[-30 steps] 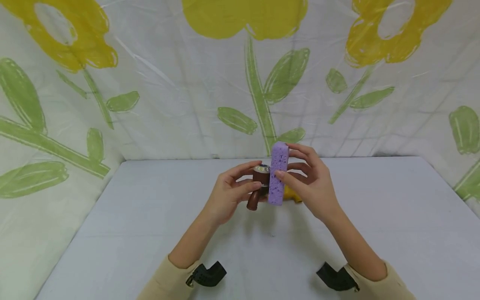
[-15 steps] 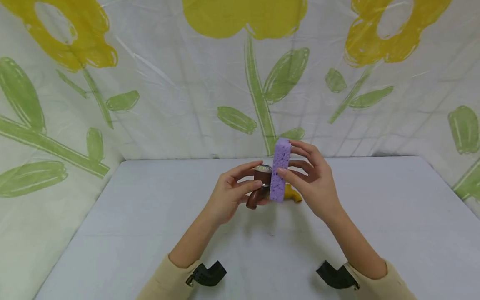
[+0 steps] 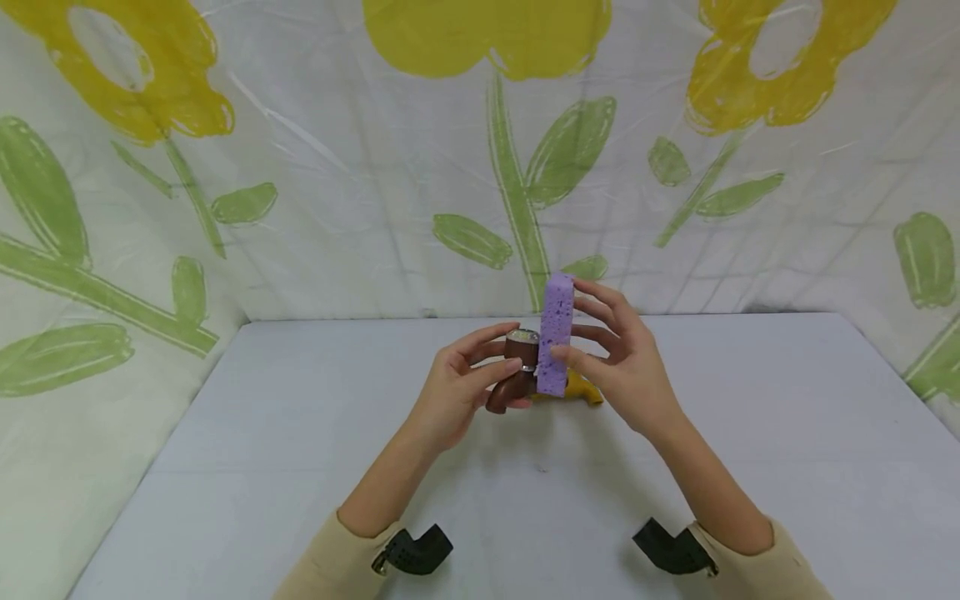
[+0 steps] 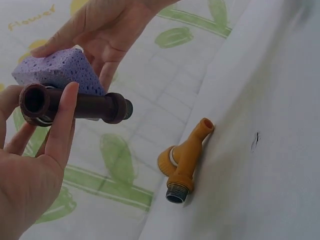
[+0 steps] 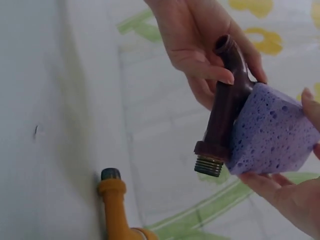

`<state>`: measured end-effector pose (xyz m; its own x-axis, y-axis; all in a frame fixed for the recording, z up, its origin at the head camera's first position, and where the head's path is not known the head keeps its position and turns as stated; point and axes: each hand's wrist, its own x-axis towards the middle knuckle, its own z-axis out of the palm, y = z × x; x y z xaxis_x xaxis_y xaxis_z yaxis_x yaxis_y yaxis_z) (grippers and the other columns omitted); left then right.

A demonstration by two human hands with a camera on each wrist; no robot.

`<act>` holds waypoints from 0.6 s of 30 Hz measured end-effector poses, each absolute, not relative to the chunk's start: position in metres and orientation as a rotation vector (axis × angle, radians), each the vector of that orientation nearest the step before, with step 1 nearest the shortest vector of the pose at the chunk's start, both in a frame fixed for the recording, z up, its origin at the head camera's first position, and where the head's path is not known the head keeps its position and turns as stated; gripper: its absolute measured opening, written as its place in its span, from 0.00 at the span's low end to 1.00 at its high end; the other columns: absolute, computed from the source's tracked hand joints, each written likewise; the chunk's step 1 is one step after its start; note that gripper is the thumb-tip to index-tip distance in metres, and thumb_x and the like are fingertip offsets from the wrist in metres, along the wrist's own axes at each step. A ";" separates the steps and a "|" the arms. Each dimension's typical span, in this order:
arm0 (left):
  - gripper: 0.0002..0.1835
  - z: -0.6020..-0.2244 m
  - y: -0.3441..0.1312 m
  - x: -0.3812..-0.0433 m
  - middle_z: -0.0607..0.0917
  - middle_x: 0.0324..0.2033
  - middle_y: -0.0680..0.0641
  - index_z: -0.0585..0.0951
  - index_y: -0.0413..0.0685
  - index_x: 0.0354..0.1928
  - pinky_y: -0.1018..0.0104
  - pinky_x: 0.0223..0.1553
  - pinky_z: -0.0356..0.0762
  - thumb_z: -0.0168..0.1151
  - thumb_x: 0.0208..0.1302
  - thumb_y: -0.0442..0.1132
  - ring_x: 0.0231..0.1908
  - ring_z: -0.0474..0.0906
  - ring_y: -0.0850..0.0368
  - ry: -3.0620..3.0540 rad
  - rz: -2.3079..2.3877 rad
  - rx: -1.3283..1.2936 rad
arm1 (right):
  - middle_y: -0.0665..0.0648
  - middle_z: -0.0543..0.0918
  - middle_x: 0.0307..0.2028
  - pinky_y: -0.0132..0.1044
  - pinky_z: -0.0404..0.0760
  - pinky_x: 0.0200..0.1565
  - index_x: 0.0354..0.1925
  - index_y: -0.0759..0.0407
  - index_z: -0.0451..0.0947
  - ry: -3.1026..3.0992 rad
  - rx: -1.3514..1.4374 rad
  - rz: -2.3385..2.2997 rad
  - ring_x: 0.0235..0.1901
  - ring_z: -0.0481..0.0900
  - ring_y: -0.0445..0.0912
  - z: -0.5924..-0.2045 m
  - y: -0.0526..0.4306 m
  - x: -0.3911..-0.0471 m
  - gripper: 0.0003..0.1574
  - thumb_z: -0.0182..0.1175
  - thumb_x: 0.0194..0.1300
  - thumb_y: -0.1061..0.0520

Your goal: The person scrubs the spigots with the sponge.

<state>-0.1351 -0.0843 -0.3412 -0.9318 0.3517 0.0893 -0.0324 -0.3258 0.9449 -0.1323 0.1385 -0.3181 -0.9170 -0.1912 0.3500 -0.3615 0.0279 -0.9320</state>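
Observation:
My left hand [image 3: 452, 390] grips a brown tap [image 3: 521, 352] above the table, fingers behind it and thumb in front. A silvery cap tops the tap, and in the right wrist view its threaded inlet [image 5: 209, 166] points downward. Between thumb and fingers, my right hand [image 3: 636, 367] holds a purple pitted sponge [image 3: 556, 333], upright in the head view. One face of the sponge [image 5: 275, 132] lies right against the tap's side. Behind the hands, a yellow tap [image 3: 586, 389] of similar shape lies on the table, partly hidden by the sponge.
A white-covered table [image 3: 300, 467] spreads under both hands. Behind it hangs a white backdrop [image 3: 337, 208] painted with yellow flowers and green leaves. Black angled pieces [image 3: 420, 550] sit at both sleeve cuffs. A small dark mark [image 4: 256, 141] shows on the tabletop.
The right hand has slid the sponge slightly upward along the brown tap's side. The tap's lower end has tilted a little leftward in the left hand; the yellow tap stays put.

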 end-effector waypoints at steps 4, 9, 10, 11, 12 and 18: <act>0.30 -0.340 -0.085 -0.134 0.79 0.54 0.41 0.72 0.36 0.74 0.50 0.39 0.92 0.60 0.71 0.21 0.41 0.89 0.54 1.658 2.321 0.359 | 0.62 0.73 0.68 0.34 0.87 0.56 0.78 0.47 0.63 -2.205 0.620 2.079 0.60 0.80 0.49 -0.316 0.140 -0.132 0.52 0.71 0.64 0.72; 0.30 -0.339 -0.086 -0.134 0.80 0.52 0.41 0.73 0.36 0.74 0.53 0.38 0.92 0.60 0.71 0.21 0.42 0.89 0.55 1.673 2.310 0.368 | 0.62 0.76 0.63 0.35 0.87 0.55 0.78 0.47 0.63 -2.154 0.643 2.113 0.59 0.80 0.50 -0.316 0.140 -0.132 0.53 0.70 0.63 0.75; 0.30 -0.338 -0.086 -0.134 0.81 0.52 0.41 0.72 0.36 0.73 0.52 0.38 0.92 0.60 0.71 0.21 0.43 0.89 0.55 1.677 2.312 0.378 | 0.61 0.76 0.63 0.35 0.88 0.55 0.78 0.48 0.63 -2.128 0.645 2.122 0.59 0.80 0.50 -0.316 0.140 -0.132 0.53 0.69 0.63 0.76; 0.29 -0.338 -0.086 -0.134 0.82 0.51 0.42 0.73 0.36 0.73 0.51 0.38 0.92 0.59 0.71 0.20 0.43 0.89 0.54 1.678 2.314 0.385 | 0.60 0.76 0.62 0.35 0.88 0.54 0.78 0.49 0.63 -2.102 0.642 2.131 0.59 0.80 0.49 -0.317 0.139 -0.132 0.52 0.68 0.63 0.77; 0.28 -0.338 -0.086 -0.134 0.83 0.51 0.42 0.73 0.36 0.72 0.50 0.38 0.92 0.59 0.71 0.20 0.43 0.89 0.54 1.676 2.318 0.387 | 0.60 0.76 0.62 0.35 0.88 0.53 0.78 0.49 0.63 -2.077 0.638 2.137 0.58 0.81 0.49 -0.317 0.139 -0.133 0.52 0.68 0.64 0.77; 0.26 -0.338 -0.085 -0.134 0.86 0.52 0.40 0.72 0.34 0.69 0.50 0.40 0.92 0.60 0.70 0.20 0.45 0.89 0.54 1.684 2.325 0.407 | 0.57 0.76 0.62 0.33 0.89 0.48 0.78 0.48 0.63 -2.000 0.617 2.163 0.58 0.81 0.48 -0.320 0.138 -0.134 0.52 0.65 0.65 0.79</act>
<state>-0.1345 -0.0849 -0.3377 -0.9319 0.3531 0.0827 -0.0315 -0.3060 0.9515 -0.1340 0.1376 -0.3198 -0.9076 -0.1766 0.3809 -0.3659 -0.1120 -0.9239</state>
